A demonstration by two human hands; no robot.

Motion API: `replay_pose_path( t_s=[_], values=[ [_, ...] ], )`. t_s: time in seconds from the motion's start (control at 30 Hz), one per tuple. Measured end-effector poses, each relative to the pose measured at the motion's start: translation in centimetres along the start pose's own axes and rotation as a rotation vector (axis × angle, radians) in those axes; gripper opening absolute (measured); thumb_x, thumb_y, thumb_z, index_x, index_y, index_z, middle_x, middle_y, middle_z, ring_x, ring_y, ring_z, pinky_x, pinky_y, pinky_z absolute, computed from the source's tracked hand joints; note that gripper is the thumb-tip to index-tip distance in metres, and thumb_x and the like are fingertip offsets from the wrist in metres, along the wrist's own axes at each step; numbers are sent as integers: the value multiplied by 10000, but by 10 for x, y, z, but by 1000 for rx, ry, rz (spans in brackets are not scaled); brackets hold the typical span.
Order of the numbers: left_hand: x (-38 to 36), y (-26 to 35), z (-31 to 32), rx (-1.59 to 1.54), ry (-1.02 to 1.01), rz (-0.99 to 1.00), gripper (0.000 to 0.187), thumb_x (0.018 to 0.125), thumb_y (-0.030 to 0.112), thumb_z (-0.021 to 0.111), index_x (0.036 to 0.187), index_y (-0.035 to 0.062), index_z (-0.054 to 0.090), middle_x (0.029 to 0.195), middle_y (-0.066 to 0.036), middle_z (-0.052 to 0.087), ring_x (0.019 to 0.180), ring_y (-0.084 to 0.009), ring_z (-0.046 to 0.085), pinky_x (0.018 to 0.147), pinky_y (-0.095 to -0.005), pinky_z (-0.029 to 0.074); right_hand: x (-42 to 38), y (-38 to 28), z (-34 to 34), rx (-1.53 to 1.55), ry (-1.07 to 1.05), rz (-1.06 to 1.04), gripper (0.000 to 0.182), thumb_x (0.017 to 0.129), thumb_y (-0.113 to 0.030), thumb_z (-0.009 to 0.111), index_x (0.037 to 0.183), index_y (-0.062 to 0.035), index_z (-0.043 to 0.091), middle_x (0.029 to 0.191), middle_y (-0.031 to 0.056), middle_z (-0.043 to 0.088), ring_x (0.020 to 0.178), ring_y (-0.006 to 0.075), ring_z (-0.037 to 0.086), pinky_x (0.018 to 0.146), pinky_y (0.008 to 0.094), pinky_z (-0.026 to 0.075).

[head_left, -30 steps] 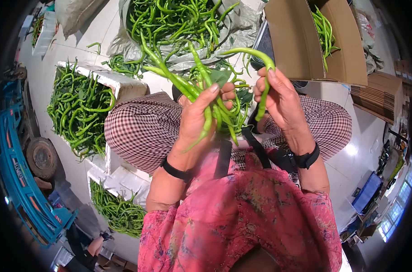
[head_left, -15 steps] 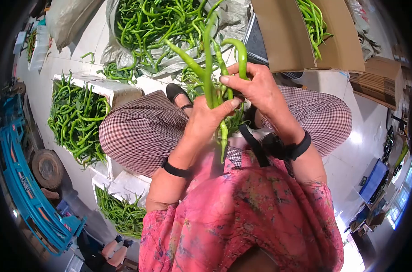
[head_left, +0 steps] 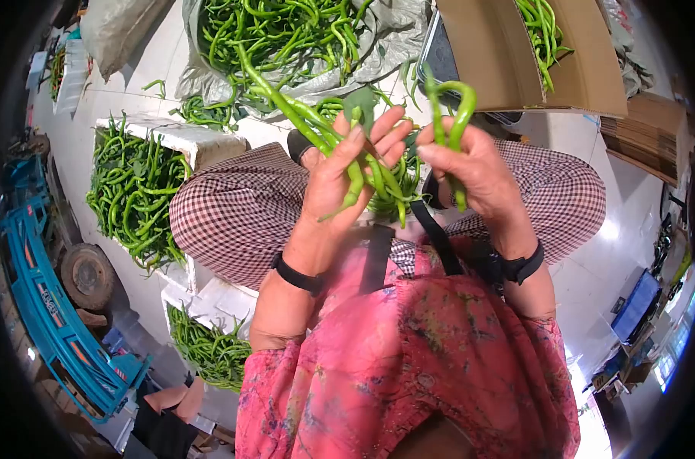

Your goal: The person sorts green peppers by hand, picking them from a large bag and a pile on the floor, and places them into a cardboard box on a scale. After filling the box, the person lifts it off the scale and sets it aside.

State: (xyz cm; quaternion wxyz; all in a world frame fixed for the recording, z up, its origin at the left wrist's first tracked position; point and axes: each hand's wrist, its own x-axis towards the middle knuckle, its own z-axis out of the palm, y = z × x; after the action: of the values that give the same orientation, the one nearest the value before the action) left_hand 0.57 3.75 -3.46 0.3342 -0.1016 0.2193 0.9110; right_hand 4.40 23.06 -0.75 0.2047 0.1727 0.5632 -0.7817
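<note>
Several long green peppers (head_left: 297, 116) lie across the palm of my left hand (head_left: 336, 168), held under the thumb while the other fingers are partly spread. A dark green leaf (head_left: 360, 107) stands up beside them. To the right, my right hand (head_left: 473, 164) pinches curled green peppers (head_left: 462, 115) between thumb and fingers. The two hands are apart. More green peppers lie low between my legs, partly hidden behind the hands.
A plastic sack (head_left: 393, 53) full of green peppers lies ahead. Foam boxes (head_left: 217, 141) of peppers stand at the left. A cardboard box (head_left: 485, 53) with peppers is at the front right. A blue vehicle (head_left: 49, 306) and a person's limbs (head_left: 180, 398) show at the lower left.
My hands have moved apart, the right one carrying curled peppers to the right. My left hand has turned palm up and its fingers have loosened. The person at the lower left has shifted.
</note>
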Motion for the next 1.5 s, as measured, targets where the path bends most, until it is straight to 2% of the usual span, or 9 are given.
replay_pose_path(
  t_s=[0.23, 0.33, 0.53, 0.63, 0.87, 1.1, 1.23, 1.37, 1.5],
  values=[
    [5, -6, -7, 81, 80, 73, 524, 931, 146, 531, 1406, 46, 333, 1411, -217, 415, 1338, -348, 371, 1091, -495, 355, 1, 32, 37, -408, 44, -142, 338, 806, -155, 728, 1074, 10, 606, 904, 18, 611, 828, 102, 577, 737, 256, 477],
    [7, -6, -10, 43, 77, 75, 543, 930, 131, 523, 1424, 54, 311, 1423, -222, 397, 1341, -349, 365, 1089, -498, 358, 4, 33, 39, 30, -33, -56, 359, 824, -172, 699, 1115, 10, 594, 921, 4, 601, 809, 83, 549, 739, 239, 451],
    [5, -7, -8, 18, 65, 64, 568, 941, 150, 515, 1450, 72, 274, 1454, -214, 343, 1343, -367, 356, 1083, -526, 351, 2, 29, 19, 192, -258, 173, 295, 876, -215, 627, 1102, -27, 610, 859, -49, 544, 740, 18, 446, 608, 200, 350],
    [8, -10, -13, 74, 38, 44, 569, 950, 166, 508, 1459, 95, 266, 1442, -202, 365, 1321, -359, 385, 1070, -523, 364, -1, 25, 32, 42, -125, 66, 273, 874, -214, 628, 1077, -32, 612, 811, -63, 514, 699, 24, 425, 584, 196, 329],
    [10, -7, -25, 199, 288, 161, 317, 961, 238, 526, 1240, 90, 511, 1288, -109, 549, 1120, -181, 531, 919, -342, 456, 7, 49, -2, 288, -129, 213, 241, 846, -183, 638, 1017, -14, 659, 829, -6, 610, 647, 40, 479, 568, 186, 363],
    [8, -2, -23, 243, 294, 110, 362, 963, 274, 530, 1232, 33, 517, 1324, -134, 530, 1218, -239, 498, 962, -350, 444, 9, 53, -5, 444, -100, 227, 204, 882, -113, 615, 1006, 49, 612, 824, 61, 636, 547, 52, 455, 473, 190, 366],
    [8, -1, -28, 342, 377, 152, 364, 949, 205, 554, 1234, -14, 494, 1214, -193, 587, 1147, -279, 562, 915, -374, 488, 8, 54, -17, 187, -111, 248, 249, 869, -172, 663, 1023, 13, 601, 769, 20, 583, 563, 44, 457, 490, 192, 368],
    [5, 1, -19, 404, 318, 104, 404, 955, 227, 545, 1263, -27, 477, 1232, -203, 576, 1153, -258, 559, 887, -323, 488, 0, 65, -22, -525, -19, -41, 298, 812, -195, 714, 1026, -2, 640, 840, 11, 609, 777, 130, 545, 728, 289, 455],
    [5, 2, -11, 208, 180, 53, 431, 963, 250, 524, 1296, -15, 458, 1255, -219, 555, 1180, -275, 540, 940, -357, 483, 0, 102, -40, -387, 162, -60, 365, 832, -172, 702, 1129, -21, 555, 876, -8, 562, 750, 70, 518, 654, 224, 449]
  ],
)
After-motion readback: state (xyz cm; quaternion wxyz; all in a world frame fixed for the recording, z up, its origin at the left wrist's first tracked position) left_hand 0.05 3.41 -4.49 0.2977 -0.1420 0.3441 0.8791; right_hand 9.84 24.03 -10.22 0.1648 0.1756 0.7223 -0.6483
